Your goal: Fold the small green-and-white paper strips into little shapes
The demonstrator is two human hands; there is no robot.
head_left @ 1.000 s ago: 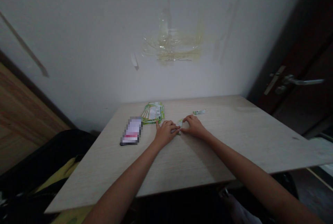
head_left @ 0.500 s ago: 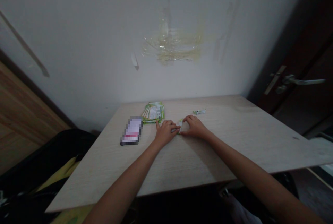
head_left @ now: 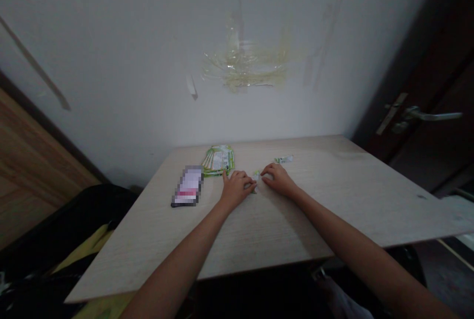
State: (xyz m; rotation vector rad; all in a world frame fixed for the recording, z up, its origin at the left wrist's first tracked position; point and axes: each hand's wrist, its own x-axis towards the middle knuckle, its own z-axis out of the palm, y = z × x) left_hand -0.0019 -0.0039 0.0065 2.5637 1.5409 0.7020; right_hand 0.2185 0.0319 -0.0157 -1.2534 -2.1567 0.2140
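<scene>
A small green-and-white piece of printed packaging (head_left: 256,176) lies on the table between my hands, partly covered by fingers. My left hand (head_left: 234,189) presses it down, fingertips closed on its left side and the thumb off to the left. Just right of the piece is my right hand (head_left: 280,179), its fingers bent with a small gap between the tips, apart from the piece. A fanned stack of green-and-white packets (head_left: 221,159) lies beyond my left hand. Behind my right hand is a narrow strip of similar packaging (head_left: 284,159).
A blurred-out phone (head_left: 188,185) lies left of my left hand on the pale wooden table (head_left: 289,240). The table's back edge meets a white wall (head_left: 148,62) with old tape (head_left: 252,67). A dark door with a metal handle (head_left: 433,115) stands at right.
My right hand's thumb has drawn back from the packaging piece, and its fingers have come closer together. The left hand stays on the piece.
</scene>
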